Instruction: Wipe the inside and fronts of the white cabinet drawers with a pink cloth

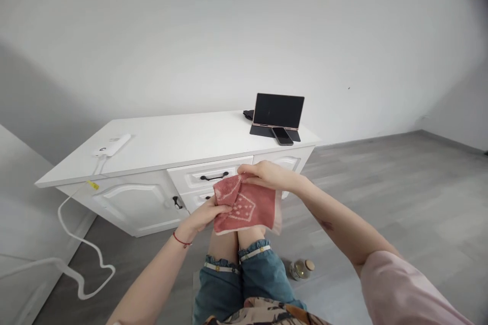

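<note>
A small red towel (pixel 263 205) with a pale pattern and a light edge is held up above my knees. My left hand (pixel 206 213) grips its left side, thumb on top and the other fingers hidden behind the cloth. At the towel's upper edge, my right hand (pixel 265 175) pinches the fabric between thumb and fingers. One corner is folded over toward the middle, near the right fingertips. The towel hangs in front of the cabinet's drawers (pixel 194 177), apart from them as far as I can see.
On the white cabinet (pixel 171 137) stand a tablet (pixel 278 110) in a folding case, a phone (pixel 282 136) and a dark item (pixel 248 114). A white power strip (pixel 114 145) lies at left, its cord (pixel 95 249) trailing down. A glass jar (pixel 301 269) stands on the floor.
</note>
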The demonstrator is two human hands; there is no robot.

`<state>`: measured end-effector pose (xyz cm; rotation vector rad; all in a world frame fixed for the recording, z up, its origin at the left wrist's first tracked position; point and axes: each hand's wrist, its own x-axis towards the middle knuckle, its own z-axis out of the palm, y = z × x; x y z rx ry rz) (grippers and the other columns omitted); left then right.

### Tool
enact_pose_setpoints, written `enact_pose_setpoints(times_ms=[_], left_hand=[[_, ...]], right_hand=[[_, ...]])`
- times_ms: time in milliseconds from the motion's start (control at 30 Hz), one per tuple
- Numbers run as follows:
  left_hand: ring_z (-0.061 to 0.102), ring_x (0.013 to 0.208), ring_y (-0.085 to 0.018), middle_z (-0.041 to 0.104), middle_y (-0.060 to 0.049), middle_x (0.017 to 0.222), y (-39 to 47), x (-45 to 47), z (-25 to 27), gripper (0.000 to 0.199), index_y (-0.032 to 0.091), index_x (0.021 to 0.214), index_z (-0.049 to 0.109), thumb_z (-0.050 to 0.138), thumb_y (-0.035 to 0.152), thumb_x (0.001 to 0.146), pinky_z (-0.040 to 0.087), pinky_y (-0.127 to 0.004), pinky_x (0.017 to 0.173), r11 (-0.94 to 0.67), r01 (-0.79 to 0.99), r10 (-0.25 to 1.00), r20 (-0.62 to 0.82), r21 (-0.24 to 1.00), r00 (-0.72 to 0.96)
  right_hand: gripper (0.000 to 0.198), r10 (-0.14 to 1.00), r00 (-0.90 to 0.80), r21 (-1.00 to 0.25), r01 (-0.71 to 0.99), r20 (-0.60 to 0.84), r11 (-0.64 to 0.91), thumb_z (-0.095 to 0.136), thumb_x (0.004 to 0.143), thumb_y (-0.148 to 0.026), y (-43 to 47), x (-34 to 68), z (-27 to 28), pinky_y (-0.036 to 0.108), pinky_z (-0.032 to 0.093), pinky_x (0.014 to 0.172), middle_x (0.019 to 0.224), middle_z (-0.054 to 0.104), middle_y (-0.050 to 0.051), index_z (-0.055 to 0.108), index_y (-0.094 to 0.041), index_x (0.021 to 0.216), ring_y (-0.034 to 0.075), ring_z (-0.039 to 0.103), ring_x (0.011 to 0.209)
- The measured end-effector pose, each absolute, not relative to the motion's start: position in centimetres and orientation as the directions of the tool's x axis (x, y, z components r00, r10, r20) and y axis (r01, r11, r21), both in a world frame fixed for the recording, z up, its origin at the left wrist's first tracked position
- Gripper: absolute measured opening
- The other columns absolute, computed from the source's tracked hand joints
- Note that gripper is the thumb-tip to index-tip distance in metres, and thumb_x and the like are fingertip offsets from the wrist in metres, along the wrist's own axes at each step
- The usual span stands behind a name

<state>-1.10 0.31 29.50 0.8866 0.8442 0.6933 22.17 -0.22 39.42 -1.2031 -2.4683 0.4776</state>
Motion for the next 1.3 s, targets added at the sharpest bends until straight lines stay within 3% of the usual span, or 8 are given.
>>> enact_pose_setpoints(times_ms=[200,500,700,833,933,1033,1167,1300], left_hand=[[0.067,0.067,-0.022,0.074,-0.003,0.069,0.9,-1.2,30.4,0.022,0.016,0.072,0.072,0.063,0.000,0.061,0.050,-0.029,0.065,0.555,-0.168,0.753,-0.405,0.815,0.519],[0.072,0.094,-0.038,0.078,-0.016,0.091,-0.9,1.1,32.5,0.038,0.016,0.095,0.076,0.076,0.001,0.059,0.055,-0.052,0.086,0.659,-0.154,0.671,-0.482,0.736,0.563],[0.073,0.088,-0.035,0.077,-0.017,0.085,0.5,0.9,32.6,0.033,0.013,0.092,0.078,0.075,0.000,0.062,0.057,-0.044,0.083,0.611,-0.227,0.726,-0.423,0.759,0.542],[0.072,0.093,-0.038,0.076,-0.015,0.080,2.6,-1.4,33.5,0.030,0.019,0.089,0.081,0.063,0.007,0.069,0.058,-0.046,0.078,0.579,-0.279,0.781,-0.423,0.766,0.461],[0.070,0.099,-0.039,0.077,-0.014,0.085,3.3,-2.4,33.5,0.031,0.022,0.089,0.081,0.058,0.013,0.069,0.057,-0.048,0.080,0.506,-0.272,0.827,-0.372,0.818,0.421],[0.070,0.099,-0.039,0.077,-0.012,0.084,3.2,-2.3,32.9,0.031,0.025,0.086,0.081,0.059,0.014,0.067,0.056,-0.048,0.083,0.493,-0.187,0.778,-0.335,0.849,0.532],[0.070,0.099,-0.038,0.076,-0.011,0.083,2.5,-2.2,31.5,0.029,0.026,0.082,0.080,0.060,0.011,0.066,0.054,-0.047,0.086,0.524,-0.049,0.608,-0.334,0.850,0.720],[0.070,0.102,-0.036,0.074,-0.015,0.104,2.9,-2.3,28.9,0.033,0.024,0.091,0.078,0.070,0.008,0.063,0.054,-0.045,0.088,0.503,0.039,0.511,-0.334,0.863,0.792]], right_hand=[[0.025,0.847,-0.421,-0.239,0.830,0.325,0.504,0.050,0.096,-0.044,-1.9,23.6,35.5,0.023,0.032,0.059,0.075,0.068,0.002,0.063,-0.024,0.101,0.013,0.054,0.058],[0.029,0.856,-0.484,-0.701,0.549,0.179,0.456,0.048,0.095,-0.050,-1.4,26.3,35.7,0.024,0.043,0.064,0.068,0.062,-0.005,0.057,-0.023,0.104,0.014,0.058,0.063],[0.026,0.784,-0.495,-0.425,0.659,0.375,0.620,0.052,0.095,-0.047,-4.5,26.4,34.3,0.029,0.048,0.074,0.103,0.073,0.007,0.066,-0.025,0.099,0.017,0.065,0.081],[0.035,0.707,-0.535,-0.437,0.556,0.463,0.707,0.063,0.087,-0.052,-6.8,25.4,32.5,0.034,0.052,0.082,0.108,0.073,0.010,0.067,-0.025,0.109,0.022,0.068,0.094],[0.072,0.799,-0.415,-0.662,0.453,0.436,0.597,0.071,0.080,-0.053,-6.7,23.5,31.2,0.040,0.049,0.098,0.132,0.061,0.016,0.048,-0.021,0.140,0.027,0.059,0.119],[0.095,0.869,-0.447,-0.862,0.335,0.210,0.380,0.079,0.069,-0.053,-6.3,21.2,29.2,0.041,0.046,0.104,0.139,0.058,0.013,0.037,-0.026,0.149,0.028,0.056,0.125],[0.068,0.871,-0.491,-0.994,0.094,0.006,0.059,0.076,0.074,-0.049,-7.1,19.6,25.7,0.042,0.042,0.106,0.127,0.066,0.007,0.056,-0.027,0.136,0.026,0.059,0.120],[0.056,0.852,-0.508,-0.933,-0.228,-0.130,-0.278,0.078,0.073,-0.047,-8.3,20.0,22.7,0.038,0.045,0.102,0.115,0.071,0.006,0.066,-0.021,0.122,0.024,0.064,0.111]])
